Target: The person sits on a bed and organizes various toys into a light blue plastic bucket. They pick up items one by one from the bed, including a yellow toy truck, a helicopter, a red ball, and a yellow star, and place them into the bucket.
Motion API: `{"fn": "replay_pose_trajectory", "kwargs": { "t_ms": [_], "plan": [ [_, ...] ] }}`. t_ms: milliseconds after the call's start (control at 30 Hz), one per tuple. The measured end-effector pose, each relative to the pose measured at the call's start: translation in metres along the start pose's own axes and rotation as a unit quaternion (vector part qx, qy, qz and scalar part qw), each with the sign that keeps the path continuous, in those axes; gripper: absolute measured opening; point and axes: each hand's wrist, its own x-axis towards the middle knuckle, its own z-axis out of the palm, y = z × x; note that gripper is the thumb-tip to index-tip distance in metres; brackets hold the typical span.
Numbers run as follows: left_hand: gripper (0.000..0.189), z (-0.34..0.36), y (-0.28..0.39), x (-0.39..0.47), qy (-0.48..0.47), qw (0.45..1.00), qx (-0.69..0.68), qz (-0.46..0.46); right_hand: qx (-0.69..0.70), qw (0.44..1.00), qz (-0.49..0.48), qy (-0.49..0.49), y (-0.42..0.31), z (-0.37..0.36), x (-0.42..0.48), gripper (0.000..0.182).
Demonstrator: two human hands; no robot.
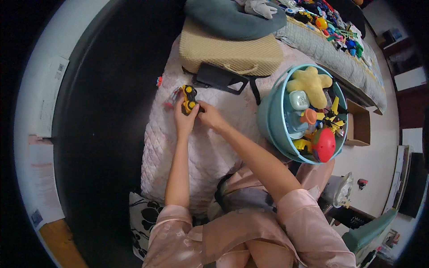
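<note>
A yellow and black toy vehicle is gripped in my left hand, its wheels facing up toward the camera. My right hand touches the vehicle's lower right side, its fingertips on a dark part there; the exact grip is partly hidden. Both hands are above a pale pink quilted cover. Just left of my left hand lies a small grey and red toy, partly blurred. Farther up, a black phone-like case or tray leans by a beige textured cushion.
A light-blue bucket at right holds a yellow plush star, a red toy and several others. Behind it stands a cardboard box. A grey neck pillow tops the cushion. Many toys cover the bed at upper right.
</note>
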Motion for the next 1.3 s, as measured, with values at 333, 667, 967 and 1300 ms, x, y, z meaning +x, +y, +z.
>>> {"fn": "replay_pose_trajectory", "kwargs": {
  "t_ms": [333, 667, 967, 1300],
  "plan": [
    [0.046, -0.015, 0.047, -0.047, -0.052, 0.992, -0.009, 0.119, 0.209, 0.977, -0.052, 0.001, -0.001, -0.023, -0.063, 0.048],
    [0.053, -0.046, 0.152, -0.081, -0.212, 0.922, -0.073, 0.315, 0.311, 0.948, -0.058, 0.025, -0.079, -0.085, -0.166, 0.068],
    [0.058, -0.024, 0.201, -0.101, -0.342, 0.85, -0.104, 0.388, 0.297, 0.937, -0.166, 0.073, -0.076, -0.12, -0.222, 0.078],
    [0.069, 0.004, 0.215, -0.122, -0.369, 0.85, -0.112, 0.358, 0.335, 0.913, -0.196, 0.123, -0.076, -0.152, -0.247, 0.067]
  ]
}}
